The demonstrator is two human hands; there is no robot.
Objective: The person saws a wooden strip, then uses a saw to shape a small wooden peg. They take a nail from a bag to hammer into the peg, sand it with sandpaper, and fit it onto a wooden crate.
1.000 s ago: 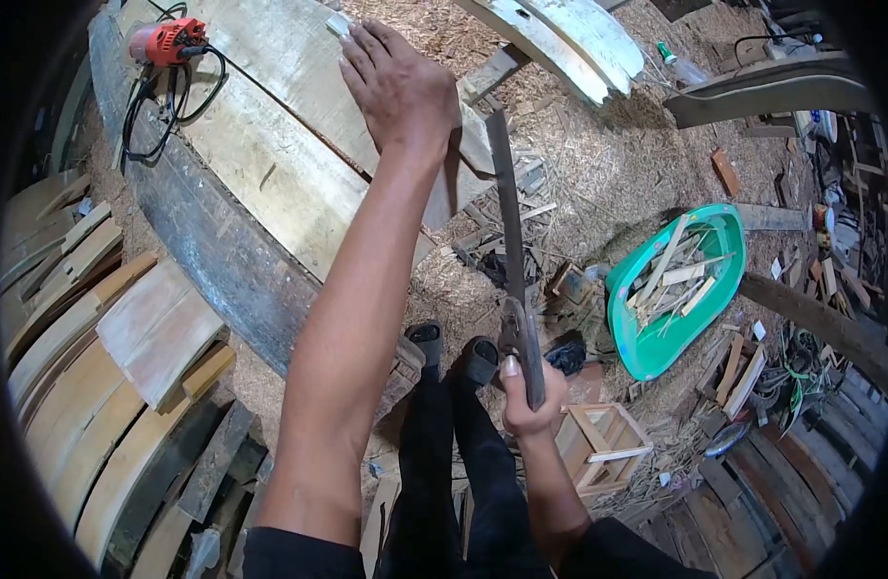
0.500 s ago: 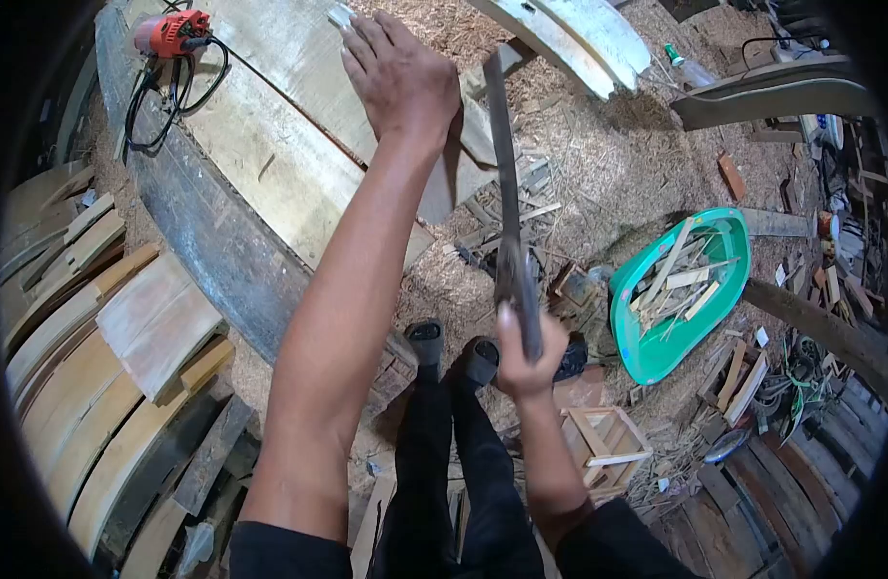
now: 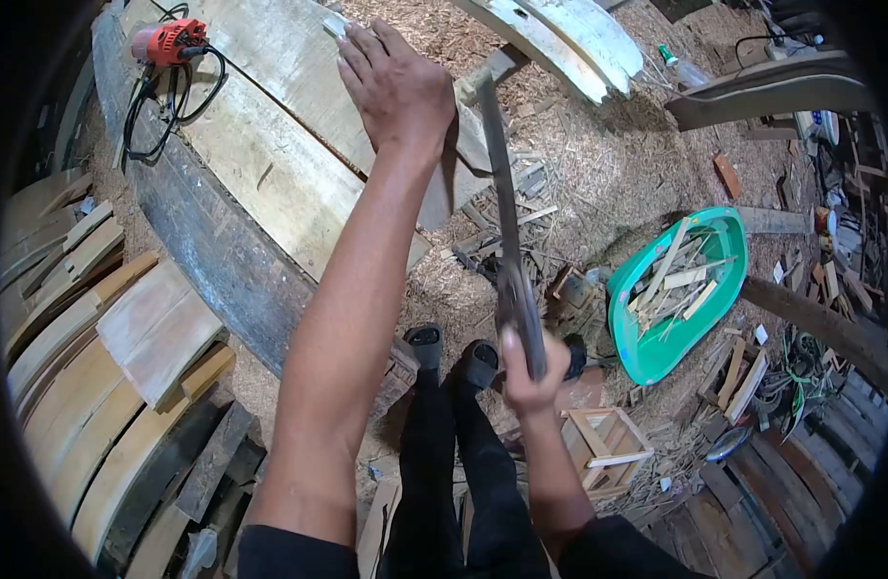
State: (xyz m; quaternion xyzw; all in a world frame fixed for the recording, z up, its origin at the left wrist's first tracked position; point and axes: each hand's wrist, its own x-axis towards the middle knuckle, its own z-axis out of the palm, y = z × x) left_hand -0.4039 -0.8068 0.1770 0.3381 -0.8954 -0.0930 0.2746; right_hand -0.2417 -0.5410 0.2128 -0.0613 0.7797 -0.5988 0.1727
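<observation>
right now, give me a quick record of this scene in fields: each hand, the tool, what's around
left hand: flat, fingers spread, pressing on the wooden plank
right hand: closed round the handle of the long blade
blade: points up, its tip beside the left wrist at the plank's edge
on plank: red power tool with black cord
floor: green tub of offcuts, wooden crate, sawdust
left side: stacked curved boards

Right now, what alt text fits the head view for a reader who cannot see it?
Seen from above, the person's left hand lies flat on a pale wooden plank while the right hand grips a long blade, its tip up beside the plank's edge. A green tub of wood scraps sits on the sawdust floor to the right.
</observation>
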